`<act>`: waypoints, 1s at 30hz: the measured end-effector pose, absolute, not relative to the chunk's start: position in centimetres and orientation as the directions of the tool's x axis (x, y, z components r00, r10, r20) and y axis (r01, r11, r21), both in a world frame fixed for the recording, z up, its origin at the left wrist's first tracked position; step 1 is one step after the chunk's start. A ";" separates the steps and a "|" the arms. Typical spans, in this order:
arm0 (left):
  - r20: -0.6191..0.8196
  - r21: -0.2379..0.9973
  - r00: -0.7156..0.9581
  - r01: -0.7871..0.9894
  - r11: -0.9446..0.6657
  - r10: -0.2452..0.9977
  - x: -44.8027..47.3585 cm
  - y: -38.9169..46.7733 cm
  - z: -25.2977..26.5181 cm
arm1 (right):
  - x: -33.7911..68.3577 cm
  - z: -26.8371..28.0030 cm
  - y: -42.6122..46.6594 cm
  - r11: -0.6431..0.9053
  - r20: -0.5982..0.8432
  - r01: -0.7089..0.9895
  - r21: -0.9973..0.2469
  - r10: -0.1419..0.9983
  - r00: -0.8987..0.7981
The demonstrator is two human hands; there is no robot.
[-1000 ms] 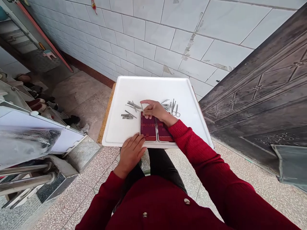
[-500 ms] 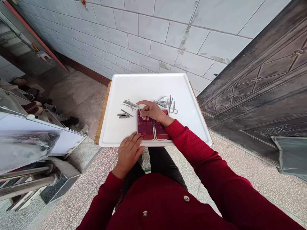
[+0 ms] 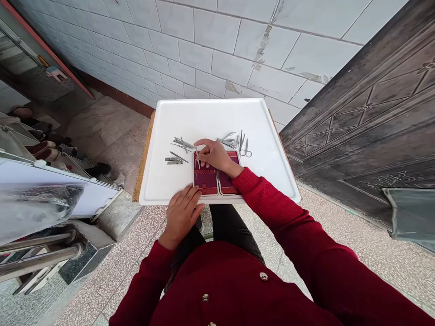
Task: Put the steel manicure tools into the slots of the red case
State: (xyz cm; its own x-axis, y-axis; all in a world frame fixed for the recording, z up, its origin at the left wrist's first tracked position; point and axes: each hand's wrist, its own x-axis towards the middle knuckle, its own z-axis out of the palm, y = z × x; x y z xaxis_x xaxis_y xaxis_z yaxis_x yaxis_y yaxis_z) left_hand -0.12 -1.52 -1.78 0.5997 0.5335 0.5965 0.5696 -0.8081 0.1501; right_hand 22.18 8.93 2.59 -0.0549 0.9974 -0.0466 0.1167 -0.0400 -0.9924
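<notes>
An open manicure case [image 3: 206,184] with a dark red lining lies at the front of a white tray [image 3: 210,115]. My right hand [image 3: 215,156] is over the left half of the case, pinching a slim metal manicure tool [image 3: 197,156]; its exact kind is too small to make out. My left hand [image 3: 184,206] lies flat, fingers stretched, at the case's front left corner. Left of the case are nail clippers [image 3: 174,160] and several thin metal tools [image 3: 181,144]. Behind and right of it are more clippers [image 3: 228,142] and small scissors [image 3: 245,150].
The tray rests on a wooden-edged table [image 3: 144,160] against a tiled wall [image 3: 204,59]. A dark ornate metal door [image 3: 367,117] stands at the right. Shoes on a rack [image 3: 44,151] and metal pipes [image 3: 41,260] are at the left.
The view has shifted slightly, so the tray sits a little higher. My right hand keeps its pinch on the slim tool over the case; the left hand stays at the corner.
</notes>
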 end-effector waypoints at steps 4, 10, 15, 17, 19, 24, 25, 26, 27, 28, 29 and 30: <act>0.595 0.147 0.603 0.569 -0.809 0.531 -0.1 -1.5 -1.8 | 21.9 2.7 8.8 -0.037 -0.039 0.147 -0.988 0.999 -0.011; 0.592 0.154 0.603 0.567 -0.809 0.536 -0.2 -1.5 -1.8 | 21.7 2.8 8.7 -0.043 -0.047 0.214 -0.976 0.999 -0.013; 0.589 0.153 0.604 0.569 -0.808 0.536 -0.2 -1.5 -1.8 | 21.5 2.8 8.6 -0.052 -0.055 0.252 -0.966 0.998 -0.005; 0.589 0.152 0.605 0.569 -0.808 0.536 -0.2 -1.6 -1.8 | 21.5 2.9 8.6 -0.050 -0.051 0.285 -0.957 0.999 0.004; 0.586 0.152 0.606 0.570 -0.808 0.538 -0.2 -1.6 -1.8 | 21.5 3.0 8.5 -0.031 -0.028 0.344 -0.939 1.000 0.014; 0.589 0.154 0.602 0.571 -0.806 0.539 -0.2 -1.5 -1.8 | 21.5 3.3 8.3 0.064 0.101 0.586 -0.808 0.994 0.030; 0.590 0.153 0.603 0.571 -0.807 0.538 -0.2 -1.5 -1.8 | 21.5 3.4 8.3 0.083 0.129 0.626 -0.775 0.991 0.028; 0.588 0.153 0.603 0.571 -0.807 0.538 -0.2 -1.5 -1.8 | 21.5 3.5 8.2 0.100 0.152 0.660 -0.744 0.988 0.022; 0.586 0.154 0.604 0.571 -0.807 0.540 -0.2 -1.5 -1.9 | 21.5 3.6 8.2 0.114 0.169 0.688 -0.717 0.986 0.012; 0.584 0.157 0.605 0.570 -0.806 0.541 -0.2 -1.5 -1.9 | 21.4 3.6 8.1 0.123 0.178 0.710 -0.693 0.984 0.003; 0.581 0.161 0.606 0.569 -0.806 0.544 -0.3 -1.5 -1.9 | 21.4 3.7 8.1 0.129 0.181 0.729 -0.673 0.983 -0.008; 0.576 0.166 0.607 0.569 -0.805 0.548 -0.3 -1.5 -2.0 | 21.4 3.7 8.0 0.132 0.180 0.746 -0.653 0.984 -0.017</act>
